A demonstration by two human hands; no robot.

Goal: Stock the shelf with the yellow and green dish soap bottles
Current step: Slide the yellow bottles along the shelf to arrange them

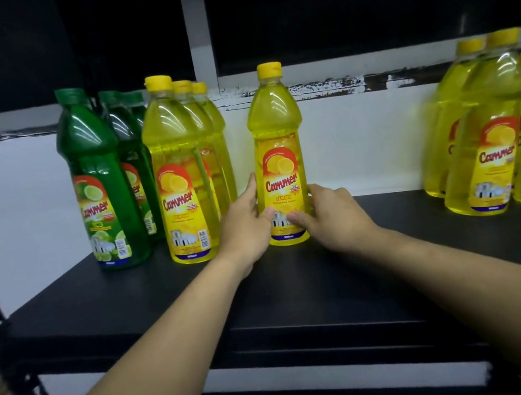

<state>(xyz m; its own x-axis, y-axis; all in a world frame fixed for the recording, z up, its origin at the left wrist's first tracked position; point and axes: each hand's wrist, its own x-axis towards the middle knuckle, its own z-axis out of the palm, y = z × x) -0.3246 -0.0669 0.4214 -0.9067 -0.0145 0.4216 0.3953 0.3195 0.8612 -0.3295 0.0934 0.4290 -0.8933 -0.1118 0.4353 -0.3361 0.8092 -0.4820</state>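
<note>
A single bottle [280, 159] is held upright on the shelf [132, 307] between the left hand [244, 231] at its 9 o'clock and the right hand [335, 215] at its 3 o'clock. At 9 o'clock an inner row [181, 190], then an outer row [101, 190], are lined front-to-back; a cluster [485, 140] is set well apart at 3 o'clock.

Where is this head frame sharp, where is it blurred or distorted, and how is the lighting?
Head view: the yellow plastic lemon dish soap bottle gripped by the left hand and right hand is sharp, label readable; the yellow bottles at the right edge are blurred and stretched; glare streaks the green plastic bottles; the black shelf board is dim.
</note>
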